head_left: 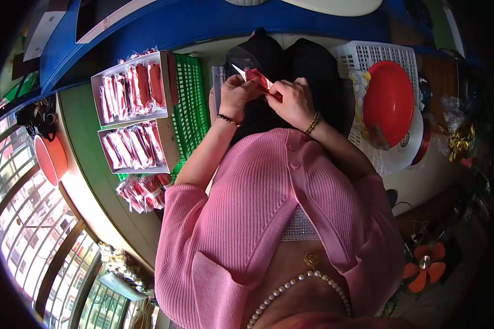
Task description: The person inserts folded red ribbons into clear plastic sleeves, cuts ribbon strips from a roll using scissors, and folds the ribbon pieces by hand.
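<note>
A small red item (262, 80) in clear, shiny wrapping is held between both hands above the dark-clothed lap. My left hand (237, 96), with a beaded bracelet at the wrist, pinches its left side near the top. Fingers of my right hand (292, 100) are closed on its lower right end. Clear film (244, 57) shows just above the item. To the left, an upper box (97, 88) and a lower box (108, 169) hold several wrapped red packets in rows.
A green basket (191, 104) stands beside the boxes, with more wrapped packets (142, 192) below. On the right, a red bowl (388, 104) lies over a white basket (406, 55). A red fan (425, 263) is at lower right; a blue surface (203, 22) runs across the top.
</note>
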Available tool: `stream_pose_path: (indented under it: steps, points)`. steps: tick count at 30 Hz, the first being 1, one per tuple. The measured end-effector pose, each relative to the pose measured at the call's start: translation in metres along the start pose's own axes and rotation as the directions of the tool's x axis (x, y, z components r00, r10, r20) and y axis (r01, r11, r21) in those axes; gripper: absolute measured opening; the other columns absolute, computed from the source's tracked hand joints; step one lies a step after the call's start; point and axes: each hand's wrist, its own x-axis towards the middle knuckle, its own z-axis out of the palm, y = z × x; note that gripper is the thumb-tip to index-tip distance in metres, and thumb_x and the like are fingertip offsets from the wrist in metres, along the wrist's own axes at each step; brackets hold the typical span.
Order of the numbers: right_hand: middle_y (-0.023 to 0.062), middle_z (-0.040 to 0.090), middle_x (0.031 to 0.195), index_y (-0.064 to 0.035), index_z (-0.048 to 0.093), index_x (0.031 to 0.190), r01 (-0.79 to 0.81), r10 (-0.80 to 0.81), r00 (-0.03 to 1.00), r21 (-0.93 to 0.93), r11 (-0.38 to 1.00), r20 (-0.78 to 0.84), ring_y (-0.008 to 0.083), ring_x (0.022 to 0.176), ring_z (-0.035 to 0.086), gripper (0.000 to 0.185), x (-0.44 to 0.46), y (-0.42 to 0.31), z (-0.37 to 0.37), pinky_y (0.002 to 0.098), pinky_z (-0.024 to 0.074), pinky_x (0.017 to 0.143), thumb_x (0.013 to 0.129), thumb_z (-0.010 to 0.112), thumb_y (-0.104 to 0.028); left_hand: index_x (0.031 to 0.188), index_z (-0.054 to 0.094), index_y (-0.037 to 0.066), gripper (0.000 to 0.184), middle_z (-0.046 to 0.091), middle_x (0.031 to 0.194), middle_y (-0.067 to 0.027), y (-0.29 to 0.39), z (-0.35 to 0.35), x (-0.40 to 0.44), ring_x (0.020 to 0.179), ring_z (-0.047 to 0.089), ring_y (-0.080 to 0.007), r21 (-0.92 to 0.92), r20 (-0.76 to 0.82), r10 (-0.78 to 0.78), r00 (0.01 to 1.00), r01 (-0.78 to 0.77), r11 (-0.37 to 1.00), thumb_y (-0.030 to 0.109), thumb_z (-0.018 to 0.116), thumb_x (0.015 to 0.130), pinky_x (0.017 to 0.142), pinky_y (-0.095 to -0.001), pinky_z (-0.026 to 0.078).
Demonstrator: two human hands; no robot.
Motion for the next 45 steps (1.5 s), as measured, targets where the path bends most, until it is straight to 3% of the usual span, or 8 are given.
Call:
stream_pose_path:
  steps: [8, 13, 16, 19, 31, 38, 43, 45]
  points:
    - [0.0024, 0.060, 0.065, -0.0102, 0.055, 0.069, 0.023, -0.005, 0.986, 0.102, 0.995, -0.166, 0.0221, 0.058, 0.056, 0.015, 0.007, -0.009, 0.001, 0.0331, 0.0384, 0.067, 0.067, 0.070, -0.015, 0.099, 0.054, 0.001, 0.023, 0.062, 0.085, -0.0088, 0.013, 0.014, 0.016, 0.078, 0.061, -0.0209, -0.259, 0.044, 0.084, 0.996, -0.069, 0.963, 0.022, 0.051, 0.090, 0.079, -0.0354, 0.049]
    - [0.0049, 0.061, 0.068, -0.0096, 0.057, 0.076, 0.019, 0.006, 0.983, 0.134, 0.991, -0.181, 0.0250, 0.061, 0.058, 0.022, 0.012, -0.021, 0.002, 0.0356, 0.0412, 0.069, 0.064, 0.073, -0.018, 0.092, 0.053, 0.001, 0.028, 0.056, 0.065, -0.0072, 0.023, 0.021, 0.025, 0.059, 0.058, -0.0202, -0.393, 0.198, -0.001, 0.980, 0.080, 0.916, 0.029, 0.049, 0.092, 0.064, -0.0353, 0.052]
    - [0.0104, 0.060, 0.098, -0.0090, 0.056, 0.097, 0.066, -0.052, 0.994, 0.158, 0.985, -0.092, 0.0264, 0.087, 0.059, 0.041, 0.003, -0.023, -0.009, 0.0373, 0.0414, 0.080, 0.063, 0.075, -0.022, 0.085, 0.053, 0.003, 0.028, 0.051, 0.059, -0.0038, 0.026, 0.013, 0.033, 0.052, 0.054, -0.0185, -0.419, 0.162, -0.047, 0.986, 0.112, 0.901, 0.031, 0.050, 0.091, 0.059, -0.0374, 0.051]
    - [0.0156, 0.030, 0.136, -0.0111, 0.043, 0.125, 0.209, -0.206, 0.978, 0.092, 0.974, -0.040, 0.0343, 0.123, 0.035, 0.076, -0.008, -0.018, -0.018, 0.0414, 0.0305, 0.099, 0.060, 0.078, -0.024, 0.081, 0.052, 0.006, 0.031, 0.048, 0.056, -0.0017, 0.033, 0.005, 0.036, 0.047, 0.049, -0.0161, -0.415, 0.076, -0.051, 0.996, 0.078, 0.907, 0.035, 0.051, 0.090, 0.061, -0.0382, 0.051]
    - [0.0066, 0.052, 0.120, -0.0102, 0.065, 0.092, 0.260, -0.279, 0.943, -0.121, 0.958, -0.181, 0.0254, 0.121, 0.040, 0.023, 0.004, -0.018, -0.003, 0.0447, 0.0304, 0.097, 0.070, 0.065, -0.010, 0.083, 0.052, 0.005, 0.038, 0.051, 0.061, -0.0043, 0.028, 0.004, 0.036, 0.054, 0.052, -0.0207, -0.586, 0.112, -0.131, 0.985, 0.172, 0.792, 0.042, 0.048, 0.090, 0.068, -0.0396, 0.050]
    - [0.0048, 0.053, 0.120, -0.0110, 0.066, 0.092, 0.251, -0.275, 0.949, -0.161, 0.954, -0.151, 0.0249, 0.121, 0.041, 0.024, 0.004, -0.007, 0.006, 0.0447, 0.0306, 0.096, 0.067, 0.066, -0.009, 0.089, 0.054, 0.006, 0.037, 0.056, 0.073, -0.0019, 0.006, 0.029, 0.005, 0.069, 0.053, -0.0151, -0.562, 0.187, -0.216, 0.958, 0.285, 0.776, 0.041, 0.043, 0.093, 0.067, -0.0323, 0.045]
    - [0.0057, 0.053, 0.122, -0.0116, 0.066, 0.092, 0.236, -0.269, 0.942, -0.171, 0.956, -0.203, 0.0251, 0.123, 0.040, 0.028, 0.002, -0.007, -0.004, 0.0443, 0.0303, 0.097, 0.064, 0.068, -0.009, 0.101, 0.057, 0.001, 0.043, 0.063, 0.097, -0.0130, 0.028, -0.005, 0.012, 0.093, 0.059, -0.0267, -0.337, 0.621, -0.088, 0.779, 0.366, 0.867, 0.042, 0.046, 0.091, 0.089, -0.0408, 0.044]
    - [0.0059, 0.053, 0.122, -0.0116, 0.066, 0.092, 0.241, -0.271, 0.942, -0.161, 0.957, -0.199, 0.0253, 0.123, 0.040, 0.029, 0.001, -0.009, -0.003, 0.0446, 0.0299, 0.097, 0.064, 0.068, -0.009, 0.100, 0.056, 0.000, 0.045, 0.063, 0.096, -0.0146, 0.024, -0.020, 0.025, 0.092, 0.060, -0.0275, -0.366, 0.515, -0.105, 0.851, 0.329, 0.871, 0.042, 0.045, 0.091, 0.088, -0.0414, 0.044]
